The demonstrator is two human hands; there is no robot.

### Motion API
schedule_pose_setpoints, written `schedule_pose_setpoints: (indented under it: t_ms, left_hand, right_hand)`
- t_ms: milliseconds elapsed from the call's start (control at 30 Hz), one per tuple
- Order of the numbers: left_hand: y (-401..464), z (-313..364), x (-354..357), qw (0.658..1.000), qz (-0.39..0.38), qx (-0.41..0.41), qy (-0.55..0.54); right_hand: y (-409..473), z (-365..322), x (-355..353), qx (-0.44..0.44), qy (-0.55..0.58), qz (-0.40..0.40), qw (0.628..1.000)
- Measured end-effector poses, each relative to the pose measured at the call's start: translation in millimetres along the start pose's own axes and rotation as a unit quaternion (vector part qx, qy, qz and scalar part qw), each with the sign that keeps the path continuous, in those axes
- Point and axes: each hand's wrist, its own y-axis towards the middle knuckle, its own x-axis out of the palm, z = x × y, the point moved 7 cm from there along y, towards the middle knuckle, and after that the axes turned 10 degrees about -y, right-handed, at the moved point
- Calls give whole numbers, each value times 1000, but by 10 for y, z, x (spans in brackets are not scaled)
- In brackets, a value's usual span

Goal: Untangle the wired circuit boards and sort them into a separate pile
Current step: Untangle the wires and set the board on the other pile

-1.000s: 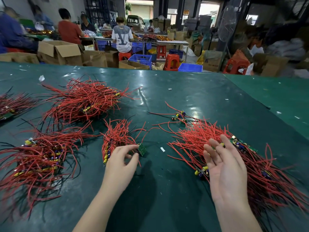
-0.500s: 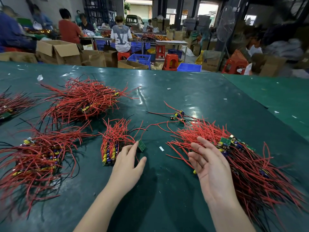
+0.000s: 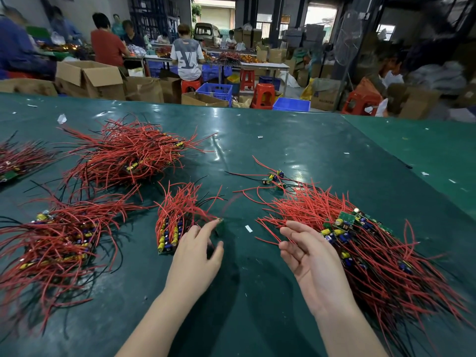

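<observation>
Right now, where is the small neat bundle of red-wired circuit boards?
In the head view, the small neat bundle of red-wired circuit boards lies on the green table left of centre, just beyond the left hand, between the two large tangles.

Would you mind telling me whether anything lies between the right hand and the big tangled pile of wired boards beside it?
Nothing visible does. The right hand hangs open at the left edge of the tangled pile, its fingertips already among the outermost red wires. Only bare green table separates it from the left hand.

Red-wired circuit boards: tangled heap [image 3: 360, 243] at right, small aligned pile [image 3: 177, 222] centre-left.
</observation>
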Motion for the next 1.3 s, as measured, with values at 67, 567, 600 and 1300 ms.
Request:
schedule_pose_setpoints:
  t_ms: [67,567,600,1300]
  left_hand:
    - [-13,96,-44,999,25,42,-25]
    - [-111,141,145,991,-42,115,46]
    - [-103,156,128,992,-33,120,36]
    - [-110,1,-87,880,101,-121,-449]
  right_hand:
    - [6,17,0,7,-3,-2,1000]
    - [-1,93,60,15,-88,-22,996]
    - [-2,94,66,14,-95,-23,995]
    - [-13,279,174,51,-241,-64,967]
